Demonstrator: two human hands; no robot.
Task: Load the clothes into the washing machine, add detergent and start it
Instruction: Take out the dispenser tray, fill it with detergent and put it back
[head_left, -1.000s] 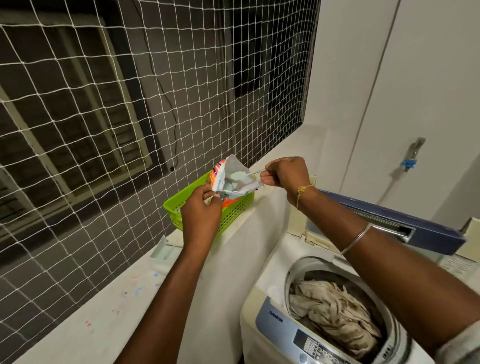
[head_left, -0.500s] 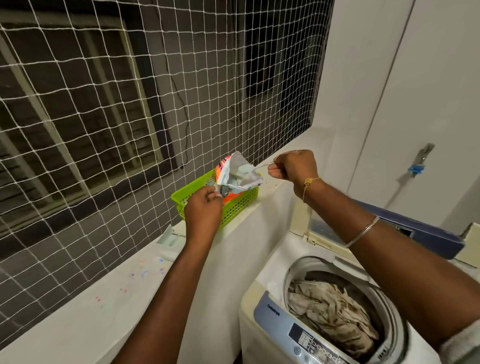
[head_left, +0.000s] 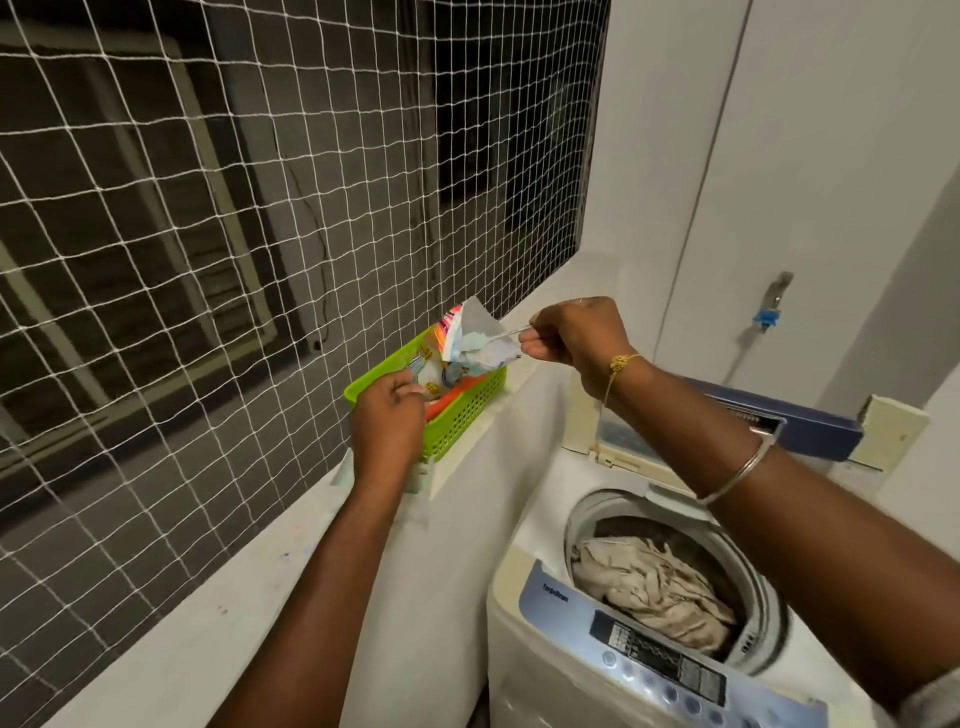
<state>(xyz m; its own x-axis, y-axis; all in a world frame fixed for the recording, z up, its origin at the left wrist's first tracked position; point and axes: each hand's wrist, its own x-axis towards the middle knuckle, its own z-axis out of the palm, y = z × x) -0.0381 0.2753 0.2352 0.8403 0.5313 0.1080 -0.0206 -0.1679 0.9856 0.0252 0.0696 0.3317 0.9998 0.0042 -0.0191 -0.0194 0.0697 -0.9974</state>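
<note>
An open, colourful detergent packet stands in a green plastic basket on the white ledge. My left hand grips the packet's lower left side. My right hand pinches a thin metal utensil whose far end is hidden inside the packet's mouth. Below my right forearm the top-loading washing machine stands with its blue lid raised. Crumpled beige clothes lie in its drum.
The washer's control panel faces me at the front. A white rope net covers the window behind the ledge. A wall tap with a blue fitting sits on the right wall. Something orange lies in the basket.
My left hand has slid a little lower on the packet, down toward the basket. My right hand keeps the utensil at the packet's mouth. The clothes have not moved.
</note>
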